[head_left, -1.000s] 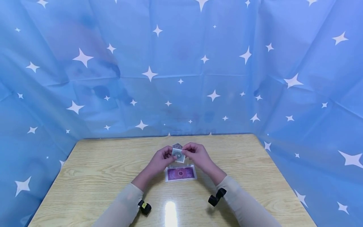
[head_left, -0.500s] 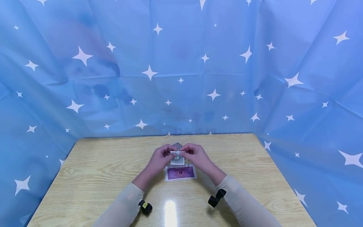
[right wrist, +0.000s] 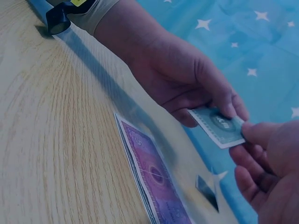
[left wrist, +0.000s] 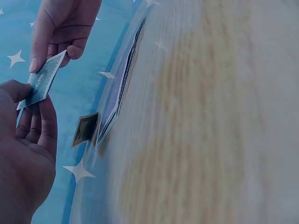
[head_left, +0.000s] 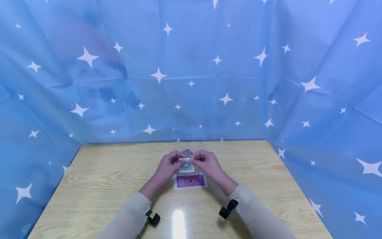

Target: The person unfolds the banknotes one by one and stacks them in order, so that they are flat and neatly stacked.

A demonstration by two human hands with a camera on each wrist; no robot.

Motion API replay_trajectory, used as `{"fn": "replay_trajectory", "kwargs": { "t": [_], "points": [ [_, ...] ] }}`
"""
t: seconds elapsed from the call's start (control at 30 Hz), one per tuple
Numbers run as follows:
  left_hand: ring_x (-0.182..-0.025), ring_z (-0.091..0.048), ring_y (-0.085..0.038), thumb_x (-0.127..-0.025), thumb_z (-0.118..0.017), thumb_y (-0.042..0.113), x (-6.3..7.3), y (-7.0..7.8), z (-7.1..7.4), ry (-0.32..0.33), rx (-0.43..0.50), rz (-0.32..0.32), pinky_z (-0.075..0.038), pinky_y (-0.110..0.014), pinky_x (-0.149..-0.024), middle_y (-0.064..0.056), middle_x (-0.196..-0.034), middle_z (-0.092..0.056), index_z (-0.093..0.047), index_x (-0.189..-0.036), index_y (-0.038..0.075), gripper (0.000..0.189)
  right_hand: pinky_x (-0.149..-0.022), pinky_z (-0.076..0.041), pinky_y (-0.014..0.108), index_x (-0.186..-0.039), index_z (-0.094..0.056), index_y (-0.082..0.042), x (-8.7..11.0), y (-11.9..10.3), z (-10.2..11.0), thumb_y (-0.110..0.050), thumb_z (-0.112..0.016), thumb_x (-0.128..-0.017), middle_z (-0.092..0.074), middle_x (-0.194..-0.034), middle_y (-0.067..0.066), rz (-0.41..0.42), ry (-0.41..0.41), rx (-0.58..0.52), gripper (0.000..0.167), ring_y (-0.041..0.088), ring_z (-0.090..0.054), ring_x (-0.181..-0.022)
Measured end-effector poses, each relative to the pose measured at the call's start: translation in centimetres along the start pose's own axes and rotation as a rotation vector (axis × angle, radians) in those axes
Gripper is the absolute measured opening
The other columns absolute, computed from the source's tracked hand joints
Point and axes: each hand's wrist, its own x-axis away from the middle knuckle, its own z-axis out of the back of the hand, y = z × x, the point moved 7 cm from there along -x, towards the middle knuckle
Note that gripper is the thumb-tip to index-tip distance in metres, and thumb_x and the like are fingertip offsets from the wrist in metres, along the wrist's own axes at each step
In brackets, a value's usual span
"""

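Observation:
Above the table my left hand (head_left: 169, 166) and right hand (head_left: 209, 165) hold a small folded green-grey banknote (head_left: 186, 168) between them. Each thumb lies on its near face, close to the top edge, with fingers behind. In the left wrist view the folded banknote (left wrist: 43, 81) slants between both thumbs. Just below it in the head view, a purple-red banknote (head_left: 190, 181) lies flat on top of a thin stack; layered pale edges show in the right wrist view. Behind my hands stands a dark folded piece of paper (head_left: 188, 152), partly hidden by the fingers.
The light wood table (head_left: 113, 186) reaches back to a blue curtain (head_left: 191, 66) with white stars. Black wrist cameras sit on both sleeves, the left one (head_left: 153, 218) and the right one (head_left: 228, 209). A bright light reflection falls on the table's near part.
The folded banknote has gone from tilted to squared up, its top edge now level. My right thumb and fingers have shifted slightly left and down along that edge. The purple-red stack lies as before.

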Motion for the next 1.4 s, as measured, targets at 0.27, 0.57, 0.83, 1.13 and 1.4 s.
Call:
{"fn": "replay_trajectory", "kwargs": {
  "t": [0.27, 0.57, 0.83, 1.13, 1.4],
  "points": [
    [-0.098, -0.061, -0.025, -0.108, -0.074, 0.017, 0.2, 0.3, 0.0, -0.033, -0.042, -0.019, -0.055, -0.029, -0.077, -0.005, -0.115, -0.072, -0.078, -0.125, 0.014, 0.018, -0.079, -0.063, 0.049, -0.108, -0.082, -0.009, 0.1, -0.2, 0.0, -0.013, -0.082, -0.101, -0.080, -0.094, 0.002, 0.000, 0.002, 0.018, 0.007, 0.046, -0.071, -0.090],
    [-0.102, -0.065, -0.022, -0.108, -0.076, 0.022, 0.6, 0.5, 0.2, -0.068, -0.094, -0.065, -0.059, -0.034, -0.085, 0.001, -0.123, -0.075, -0.079, -0.130, 0.018, 0.022, -0.077, -0.064, 0.045, -0.105, -0.081, -0.007, 0.6, -0.5, 0.1, -0.012, -0.081, -0.102, -0.082, -0.097, 0.004, -0.005, 0.035, 0.013, 0.006, 0.039, -0.074, -0.089],
    [-0.103, -0.068, -0.021, -0.106, -0.078, 0.023, 0.7, 1.1, 0.1, -0.085, -0.158, -0.091, -0.060, -0.035, -0.087, 0.005, -0.118, -0.074, -0.080, -0.129, 0.021, 0.023, -0.076, -0.057, 0.032, -0.102, -0.080, -0.008, 1.0, -0.7, 0.2, -0.015, -0.079, -0.104, -0.076, -0.096, 0.005, 0.004, 0.075, -0.001, 0.007, 0.023, -0.066, -0.086],
    [-0.132, -0.062, -0.021, -0.102, -0.084, 0.026, 0.5, 0.8, 0.6, -0.082, -0.196, -0.141, -0.052, -0.053, -0.112, 0.001, -0.137, -0.070, -0.078, -0.130, 0.020, 0.030, -0.072, -0.058, 0.030, -0.105, -0.073, -0.002, 1.3, -0.8, 0.8, -0.008, -0.075, -0.106, -0.077, -0.094, 0.009, 0.014, 0.071, -0.111, 0.007, 0.018, -0.066, -0.078],
    [-0.113, -0.069, -0.025, -0.101, -0.084, 0.026, 1.1, 0.4, 1.3, -0.086, -0.123, -0.042, -0.057, -0.053, -0.103, 0.001, -0.122, -0.074, -0.077, -0.122, 0.022, 0.022, -0.075, -0.061, 0.037, -0.106, -0.073, 0.000, 1.4, -0.3, 1.5, -0.006, -0.076, -0.105, -0.076, -0.092, 0.011, -0.032, 0.098, -0.086, 0.007, 0.019, -0.066, -0.077]
  ]
}}
